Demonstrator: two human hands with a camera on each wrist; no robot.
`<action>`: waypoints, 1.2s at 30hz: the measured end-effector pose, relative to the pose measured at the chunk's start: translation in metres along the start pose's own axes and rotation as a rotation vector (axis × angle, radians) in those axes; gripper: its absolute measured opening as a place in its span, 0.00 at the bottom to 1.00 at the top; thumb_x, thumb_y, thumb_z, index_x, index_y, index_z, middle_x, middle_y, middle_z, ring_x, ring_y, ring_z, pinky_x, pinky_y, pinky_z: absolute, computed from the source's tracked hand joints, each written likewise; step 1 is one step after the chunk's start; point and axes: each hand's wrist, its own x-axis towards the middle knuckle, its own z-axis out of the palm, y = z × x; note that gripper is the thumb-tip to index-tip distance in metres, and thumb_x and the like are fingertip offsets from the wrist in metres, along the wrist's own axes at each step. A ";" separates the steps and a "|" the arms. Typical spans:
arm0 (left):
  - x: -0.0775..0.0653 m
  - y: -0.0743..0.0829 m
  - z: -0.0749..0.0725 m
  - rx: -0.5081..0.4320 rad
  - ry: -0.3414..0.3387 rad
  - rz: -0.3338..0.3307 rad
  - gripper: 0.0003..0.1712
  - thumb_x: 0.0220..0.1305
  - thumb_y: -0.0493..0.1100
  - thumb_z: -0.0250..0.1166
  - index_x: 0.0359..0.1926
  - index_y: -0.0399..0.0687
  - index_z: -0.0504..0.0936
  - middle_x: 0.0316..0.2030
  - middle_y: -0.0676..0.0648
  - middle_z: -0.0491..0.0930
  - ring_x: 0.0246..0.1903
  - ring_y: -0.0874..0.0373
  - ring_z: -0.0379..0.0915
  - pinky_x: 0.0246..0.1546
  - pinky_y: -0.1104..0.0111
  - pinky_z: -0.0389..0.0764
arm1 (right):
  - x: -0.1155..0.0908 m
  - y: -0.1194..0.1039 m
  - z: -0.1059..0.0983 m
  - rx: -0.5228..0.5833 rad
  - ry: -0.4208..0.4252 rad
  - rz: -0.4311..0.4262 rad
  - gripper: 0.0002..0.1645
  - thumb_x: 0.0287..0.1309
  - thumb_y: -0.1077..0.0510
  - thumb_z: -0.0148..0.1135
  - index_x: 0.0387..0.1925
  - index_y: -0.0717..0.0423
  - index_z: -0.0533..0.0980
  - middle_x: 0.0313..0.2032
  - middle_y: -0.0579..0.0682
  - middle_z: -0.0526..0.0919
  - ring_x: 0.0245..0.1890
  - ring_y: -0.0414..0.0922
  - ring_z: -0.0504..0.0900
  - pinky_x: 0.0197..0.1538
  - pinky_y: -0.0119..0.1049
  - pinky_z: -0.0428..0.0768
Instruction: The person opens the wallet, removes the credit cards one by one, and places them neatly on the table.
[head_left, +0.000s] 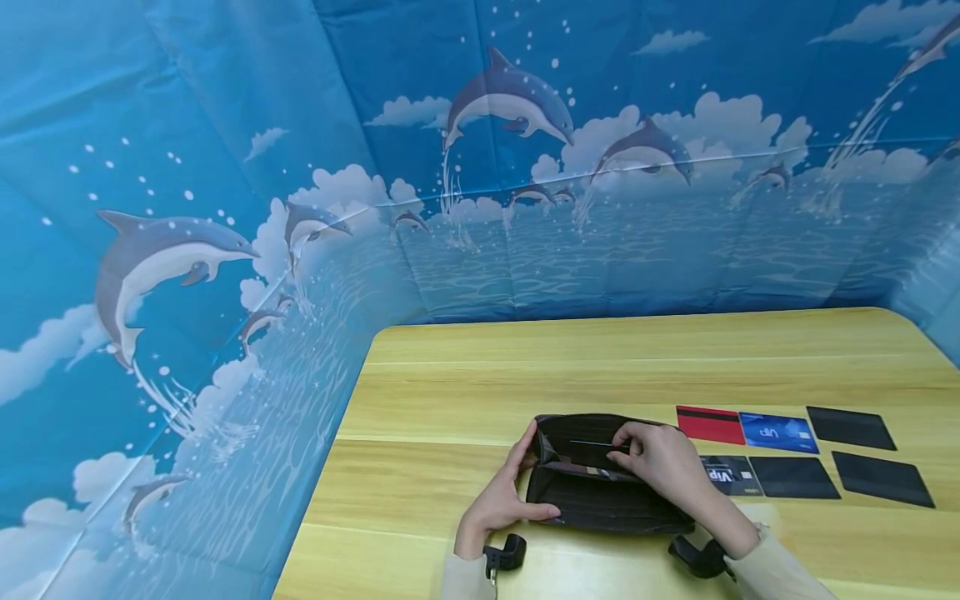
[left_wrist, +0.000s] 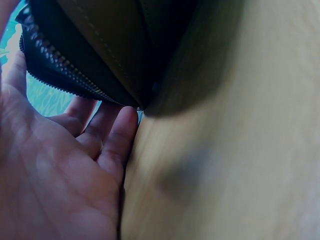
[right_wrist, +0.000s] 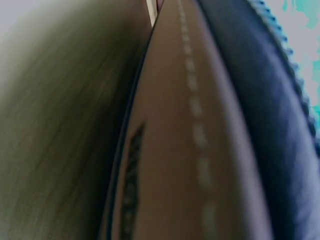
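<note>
A dark zip-around wallet point(head_left: 611, 504) lies unfolded on the table. At its left end my left hand point(head_left: 498, 498) grips it, the thumb over the front panel and the fingers around the outer edge. In the left wrist view, the fingers point(left_wrist: 117, 135) touch the wallet's zipped edge point(left_wrist: 65, 62). My right hand point(head_left: 663, 462) reaches into the wallet with bent fingers and pinches a thin card point(head_left: 591, 442), of which only a pale edge shows. The right wrist view is filled by the brown stitched lining point(right_wrist: 175, 125); no fingers can be made out clearly there.
Right of the wallet lie several cards in two rows: a red card point(head_left: 710, 425), a blue card point(head_left: 778, 432), a black VIP card point(head_left: 729, 476) and plain black ones point(head_left: 851, 427). A dolphin-print curtain point(head_left: 480, 250) hangs behind the wooden table point(head_left: 420, 392).
</note>
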 end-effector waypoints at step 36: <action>-0.002 0.036 -0.004 0.000 -0.020 0.009 0.65 0.47 0.32 0.75 0.75 0.51 0.40 0.69 0.46 0.53 0.58 0.51 0.64 0.61 0.52 0.60 | -0.001 0.000 -0.003 -0.046 -0.025 -0.027 0.20 0.36 0.57 0.79 0.16 0.45 0.71 0.11 0.35 0.64 0.12 0.33 0.63 0.16 0.32 0.63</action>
